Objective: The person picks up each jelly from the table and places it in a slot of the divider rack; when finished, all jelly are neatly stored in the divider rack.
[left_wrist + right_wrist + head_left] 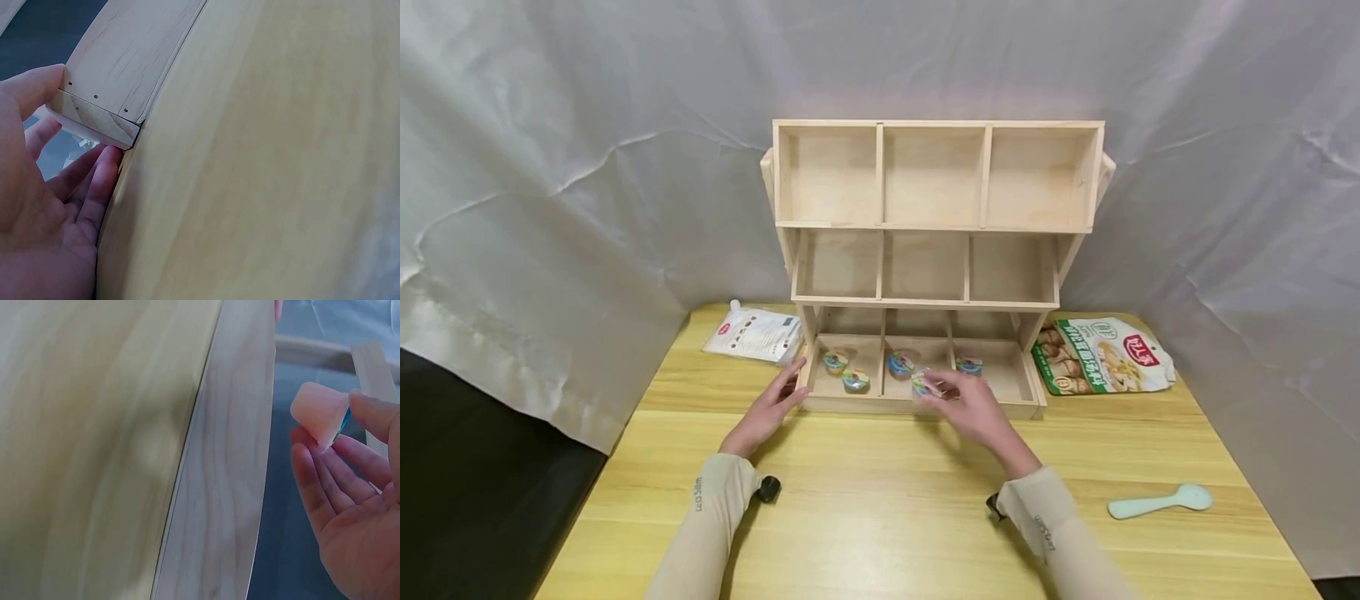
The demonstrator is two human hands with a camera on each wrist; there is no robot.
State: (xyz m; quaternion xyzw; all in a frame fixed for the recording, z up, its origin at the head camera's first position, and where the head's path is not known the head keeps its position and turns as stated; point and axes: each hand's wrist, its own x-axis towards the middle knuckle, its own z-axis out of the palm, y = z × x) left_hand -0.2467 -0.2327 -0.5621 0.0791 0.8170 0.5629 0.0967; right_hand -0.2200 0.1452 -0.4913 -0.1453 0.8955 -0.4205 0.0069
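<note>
My right hand (973, 407) pinches a small jelly cup (317, 411) between thumb and fingertips, over the front part of the bottom tier's middle compartment. The cup has a pale pinkish, tapered body and a coloured lid, and lies tipped on its side. At the front left corner of the wooden rack (919, 406), my left hand (769, 410) grips the end, thumb on one side and fingers on the other. Two jelly cups (855, 381) sit in the bottom left compartment. Another blue-lidded cup (900, 363) is in the middle one, and one more cup (969, 365) in the right.
The rack's upper tiers (932, 175) rise behind, each split into three compartments. A white packet (754, 335) lies left of the rack, a green and white food pouch (1103, 355) to its right. A pale spoon (1161, 502) rests on the table at the right.
</note>
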